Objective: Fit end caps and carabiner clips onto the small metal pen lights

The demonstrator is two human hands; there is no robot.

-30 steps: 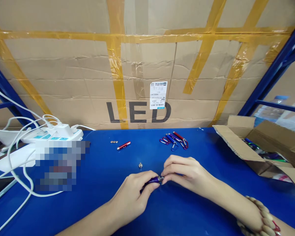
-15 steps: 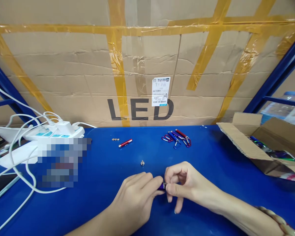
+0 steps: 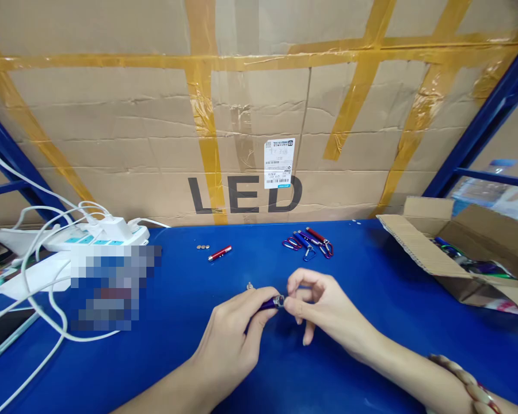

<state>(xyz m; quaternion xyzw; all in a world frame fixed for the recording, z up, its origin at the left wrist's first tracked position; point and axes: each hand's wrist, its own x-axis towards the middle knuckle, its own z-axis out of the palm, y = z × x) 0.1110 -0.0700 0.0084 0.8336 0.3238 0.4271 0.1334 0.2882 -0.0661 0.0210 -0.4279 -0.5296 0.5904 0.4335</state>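
Note:
My left hand [image 3: 233,333] grips a small purple torch [image 3: 269,304] low over the blue table [image 3: 371,276], its silver end pointing right. My right hand [image 3: 317,307] pinches that silver end with thumb and forefinger, the other fingers curled below. A small silver cap [image 3: 250,286] lies on the table just behind my left fingers. Farther back lie a red torch [image 3: 220,253] and three small button cells [image 3: 202,247]. A pile of red, blue and purple torches with carabiner clips [image 3: 308,241] rests behind my right hand.
An open cardboard box [image 3: 453,253] with more coloured torches stands at the right. A white power strip [image 3: 99,233] with plugs and cables lies at the left, beside a blurred patch. A large taped carton marked LED [image 3: 246,132] forms the back wall. Blue shelf posts flank both sides.
Both hands shifted slightly back and up with the purple torch. My right fingers keep working at its silver end; the small silver cap is now partly hidden behind my left fingers.

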